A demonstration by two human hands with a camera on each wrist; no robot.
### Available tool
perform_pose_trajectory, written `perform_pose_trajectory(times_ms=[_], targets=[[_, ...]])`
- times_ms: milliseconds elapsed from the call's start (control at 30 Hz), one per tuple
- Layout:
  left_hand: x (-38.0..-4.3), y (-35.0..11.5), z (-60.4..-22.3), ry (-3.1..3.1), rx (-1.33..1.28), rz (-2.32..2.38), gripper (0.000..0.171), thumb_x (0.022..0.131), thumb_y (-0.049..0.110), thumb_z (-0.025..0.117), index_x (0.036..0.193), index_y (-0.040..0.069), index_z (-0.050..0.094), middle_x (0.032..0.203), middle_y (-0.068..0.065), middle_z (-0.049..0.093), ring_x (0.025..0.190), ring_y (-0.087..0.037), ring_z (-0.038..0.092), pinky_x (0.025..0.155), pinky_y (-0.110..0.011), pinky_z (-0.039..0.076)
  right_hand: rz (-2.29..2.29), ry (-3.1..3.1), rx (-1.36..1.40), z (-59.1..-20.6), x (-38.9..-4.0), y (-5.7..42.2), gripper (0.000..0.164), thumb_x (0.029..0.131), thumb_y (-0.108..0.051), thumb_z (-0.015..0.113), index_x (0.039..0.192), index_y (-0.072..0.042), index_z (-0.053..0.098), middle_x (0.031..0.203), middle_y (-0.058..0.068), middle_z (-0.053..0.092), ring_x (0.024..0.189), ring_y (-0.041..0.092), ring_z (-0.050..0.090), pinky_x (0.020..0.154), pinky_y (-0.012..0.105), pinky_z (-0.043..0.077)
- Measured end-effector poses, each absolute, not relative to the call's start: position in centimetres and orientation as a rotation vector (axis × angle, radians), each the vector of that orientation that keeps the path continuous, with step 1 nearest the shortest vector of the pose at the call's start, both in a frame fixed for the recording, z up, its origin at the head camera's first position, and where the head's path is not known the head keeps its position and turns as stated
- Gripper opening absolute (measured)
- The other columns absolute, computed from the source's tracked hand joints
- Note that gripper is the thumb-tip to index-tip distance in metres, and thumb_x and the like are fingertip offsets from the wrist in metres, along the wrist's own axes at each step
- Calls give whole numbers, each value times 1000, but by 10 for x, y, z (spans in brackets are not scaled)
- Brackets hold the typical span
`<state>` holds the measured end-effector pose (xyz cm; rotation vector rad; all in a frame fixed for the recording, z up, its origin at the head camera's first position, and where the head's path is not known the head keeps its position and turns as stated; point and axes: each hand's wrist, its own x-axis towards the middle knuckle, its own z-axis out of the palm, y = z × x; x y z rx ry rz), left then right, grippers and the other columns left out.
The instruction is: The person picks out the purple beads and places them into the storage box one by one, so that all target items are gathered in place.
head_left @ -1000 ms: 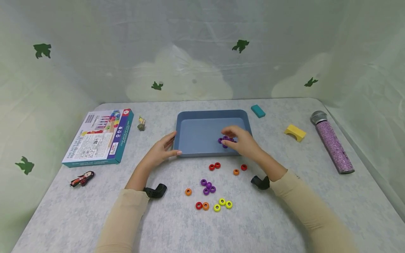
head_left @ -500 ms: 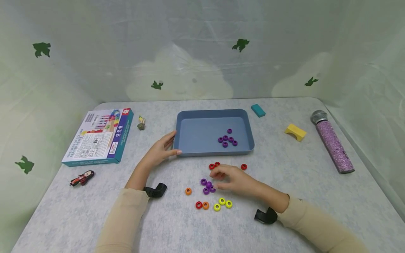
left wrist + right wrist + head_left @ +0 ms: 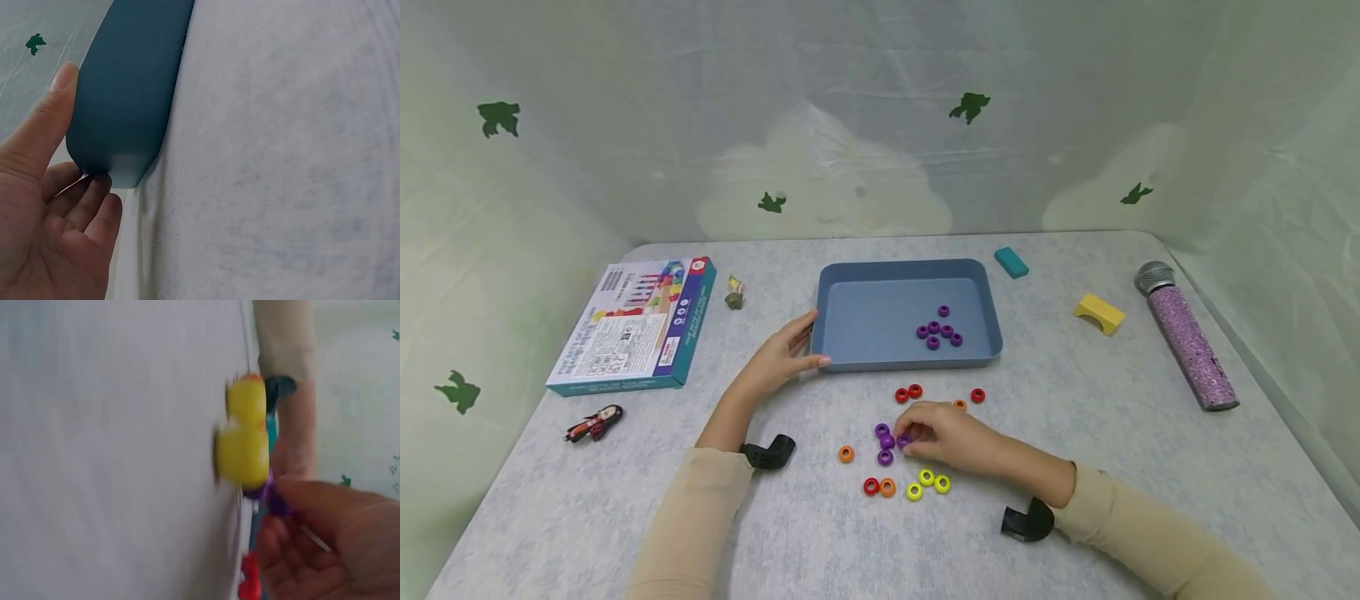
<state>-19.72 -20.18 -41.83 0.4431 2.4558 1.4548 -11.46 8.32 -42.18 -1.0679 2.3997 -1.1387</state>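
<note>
Purple bead [image 3: 905, 442] was in the grasp of the right hand [image 3: 951, 437], pinched between thumb and fingers; right wrist view, though blurred, agreed. Whether it had left the tabletop [image 3: 820, 542] could not be told.

Change: half a second earlier this grip was parted beside the bead; half a second before that, it was over the tray's right part. Three loose purple beads [image 3: 887, 442] lay just left of the fingertips, shifted slightly left.

Farther out, the blue tray [image 3: 902, 365] held six purple beads [image 3: 934, 327] toward its right, same as at the previous frame. Left hand [image 3: 778, 358] held the tray's left near corner, unmoved.

Reading: gathering purple was probably past halfway, four remaining outside, pinched one included.

Yellow beads [image 3: 927, 477] lay on the near side; red beads [image 3: 915, 391] and orange beads [image 3: 846, 454] were scattered around. Outermost: printed box [image 3: 632, 321] far left, glittery microphone [image 3: 1193, 346] at right.
</note>
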Motion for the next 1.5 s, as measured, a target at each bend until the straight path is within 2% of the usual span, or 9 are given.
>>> perform_pose_trajectory(times_ms=[200,367,567,700,967,1267,1500], targets=[[-197,-202,-419,2457,458,1452,85,68,33,64,134,15,13,136,-5,12,121,-19,16,98,-32,22,-1358,2447,-1016,-399,-143,91,21,74,-10,62,94,-10,58,86,-8,54,75,5,50,66,22,46],[-198,-203,-420,2450,460,1457,85,68,33,64,134,15,13,136,-6,12,122,-20,16,98,-32,21,-1460,2543,-917,-390,-180,103,22,76,-15,59,97,-9,56,90,-3,53,79,8,51,69,26,46],[-198,-203,-421,2457,447,1446,86,68,34,64,134,15,13,136,-5,13,122,-19,16,98,-31,21,-1401,2705,-683,-399,-223,119,24,77,-13,58,100,-6,56,93,1,53,82,12,51,73,25,45],[-198,-203,-421,2464,437,1448,86,67,34,65,134,15,14,136,-5,13,121,-18,17,98,-31,22,-1305,2730,-558,-408,-238,125,23,79,-9,56,102,-6,55,94,3,53,85,15,50,76,27,44],[-198,-203,-420,2457,443,1449,85,68,35,64,134,15,13,136,-5,13,122,-18,16,98,-31,21,-1046,2759,-523,-409,-247,122,20,80,-7,54,100,-6,57,96,6,54,87,17,50,74,30,44],[-194,-200,-414,2473,449,1432,84,70,31,64,134,9,14,136,-9,13,121,-22,16,98,-30,22,-1024,2721,-509,-408,-246,119,23,80,-8,55,103,-4,54,98,7,54,90,17,50,75,29,44],[-198,-201,-420,2468,446,1442,84,68,33,64,134,16,14,136,-7,13,121,-20,17,97,-32,23,-1238,2700,-816,-392,-212,113,31,78,-17,57,107,-7,51,103,8,50,91,20,48,76,33,43]])
